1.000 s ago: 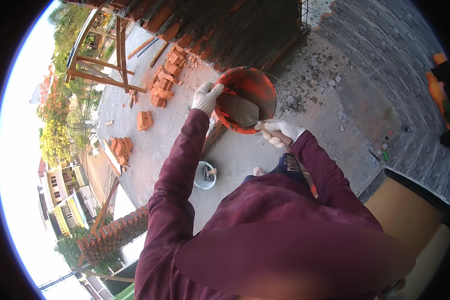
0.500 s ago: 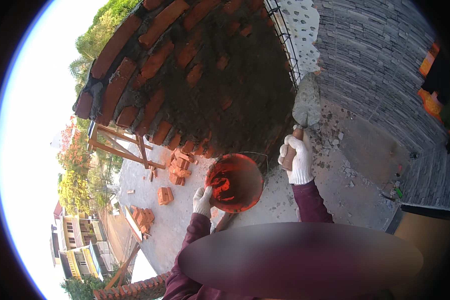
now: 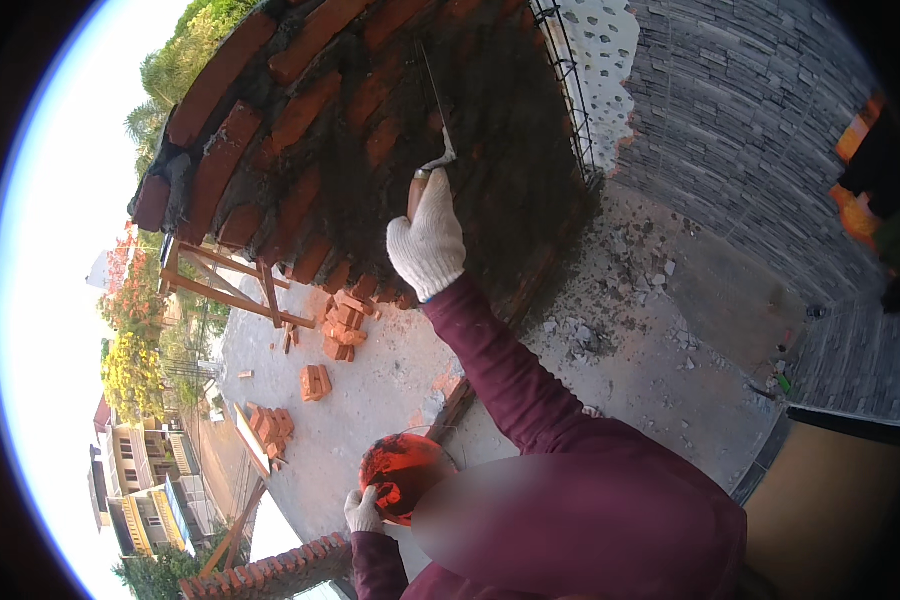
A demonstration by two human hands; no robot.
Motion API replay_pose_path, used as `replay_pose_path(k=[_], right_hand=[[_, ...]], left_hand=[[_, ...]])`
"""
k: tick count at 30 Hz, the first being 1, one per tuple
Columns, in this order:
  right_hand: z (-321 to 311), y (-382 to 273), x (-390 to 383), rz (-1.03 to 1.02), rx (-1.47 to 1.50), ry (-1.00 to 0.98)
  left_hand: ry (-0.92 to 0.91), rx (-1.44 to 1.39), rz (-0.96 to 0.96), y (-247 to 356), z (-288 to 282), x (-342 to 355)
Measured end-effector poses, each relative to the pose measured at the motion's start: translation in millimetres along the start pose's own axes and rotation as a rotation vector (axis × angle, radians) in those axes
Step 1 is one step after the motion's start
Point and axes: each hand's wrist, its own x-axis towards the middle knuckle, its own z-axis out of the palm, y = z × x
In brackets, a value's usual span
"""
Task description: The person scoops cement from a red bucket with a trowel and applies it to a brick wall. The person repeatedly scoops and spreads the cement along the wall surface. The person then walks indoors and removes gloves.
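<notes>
My right hand, in a white knitted glove, is closed around the wooden handle of a trowel. Its blade shows nearly edge-on against the brick wall, over the dark wet mortar spread across the bricks; whether it touches is hard to tell. My left hand, gloved alike, grips the rim of a red-orange bucket low in front of me. Dark residue marks the bucket's inside, and a blurred patch covers part of it.
Loose bricks lie in stacks on the concrete floor, beside a wooden trestle. Rubble is scattered near the wall's base. A wire rebar cage runs up the wall's edge, by a grey stone-patterned wall. Another person is at far right.
My right hand has swung up and left with the trowel, from beside the wall to over its mortared face; the mortar load seen on the blade no longer shows. The bucket has moved down toward me.
</notes>
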Motion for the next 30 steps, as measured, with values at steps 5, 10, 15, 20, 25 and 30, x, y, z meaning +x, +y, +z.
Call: replay_pose_path(k=[5, 10, 15, 20, 25, 30], right_hand=[[-188, 47, -126, 0.347, -0.043, -0.912], [-206, 49, -211, 0.26, -0.175, -1.745], [-155, 77, -275, -0.124, -0.531, -1.51], [-185, 70, -194, 0.727, -0.308, -1.424], [-229, 140, -181, 1.425, 0.247, -1.385], [-265, 164, -186, 1.431, 0.459, -1.495]], left_hand=[[-0.018, 0.046, 0.001, -38, -4, 20], [-0.246, 0.078, 0.086, 21, 62, 42], [-0.484, 0.262, 0.333, 86, 135, 60], [-0.62, 0.489, 0.516, 134, 198, 59], [-0.759, 0.465, 0.558, 164, 252, 38], [-0.819, 0.533, 0.685, 160, 275, 30]])
